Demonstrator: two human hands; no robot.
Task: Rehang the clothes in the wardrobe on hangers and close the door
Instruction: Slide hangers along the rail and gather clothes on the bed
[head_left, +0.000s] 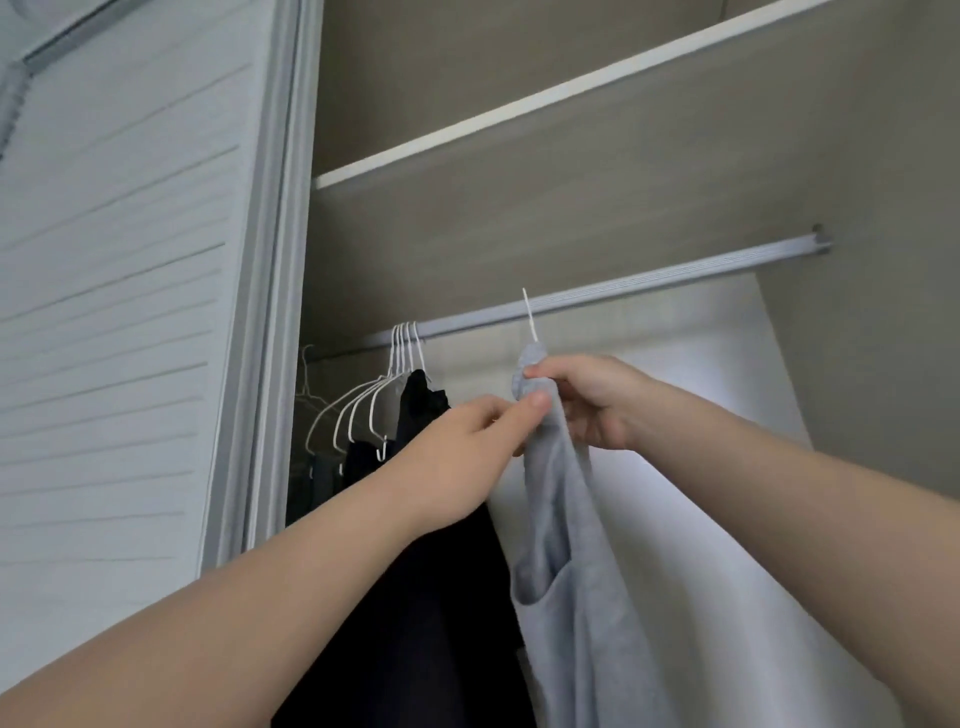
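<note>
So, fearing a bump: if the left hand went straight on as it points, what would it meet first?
The grey garment, which the left hand pinches; just beyond, depth unclear, likely the right hand.

A person's left hand (467, 447) pinched and the right hand (597, 400) gripped the bunched top of a pale grey fabric garment (566, 571) just below a silver metal wardrobe rail (675, 280). A thin white wire hanger hook (530, 317) rose from the cloth. To the left, empty white wire hangers (363, 400) and a black garment (441, 597) hung on the rail, beside a pale louvred door (114, 312).
</note>
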